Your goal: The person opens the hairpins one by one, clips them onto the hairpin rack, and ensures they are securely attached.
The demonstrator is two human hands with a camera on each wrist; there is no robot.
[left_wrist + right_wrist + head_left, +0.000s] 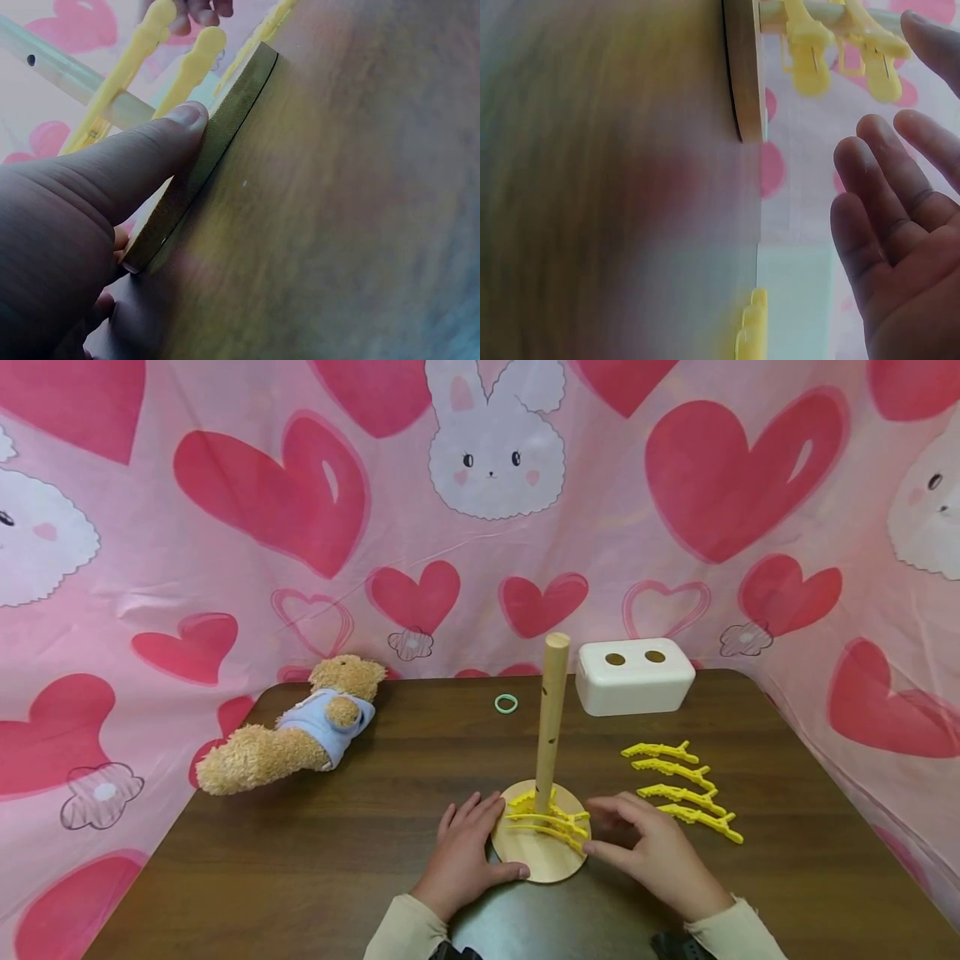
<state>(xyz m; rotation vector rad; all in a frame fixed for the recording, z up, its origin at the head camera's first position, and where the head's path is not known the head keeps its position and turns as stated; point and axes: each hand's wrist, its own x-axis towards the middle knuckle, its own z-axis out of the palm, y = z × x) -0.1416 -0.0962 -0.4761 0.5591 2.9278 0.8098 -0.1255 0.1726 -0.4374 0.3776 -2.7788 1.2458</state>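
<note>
A wooden stand has a round base [551, 864] and an upright post [553, 718] with small dark holes. Yellow branch-shaped plastic pieces [551, 828] sit low on the post, just over the base. My left hand [468, 856] grips the base at its left side, the thumb [161, 135] lying on its near rim. On the other side of the stand is my right hand [652, 852], fingers apart and loosely bent, with nothing held. Its fingertips are close to the right ends of the yellow pieces [877, 56].
Several more yellow branch pieces [678, 793] lie in a row on the table at the right. Behind them stands a white box [636, 681] with two round holes. A green ring [506, 703] lies behind the post, and a teddy bear [315, 727] at the left.
</note>
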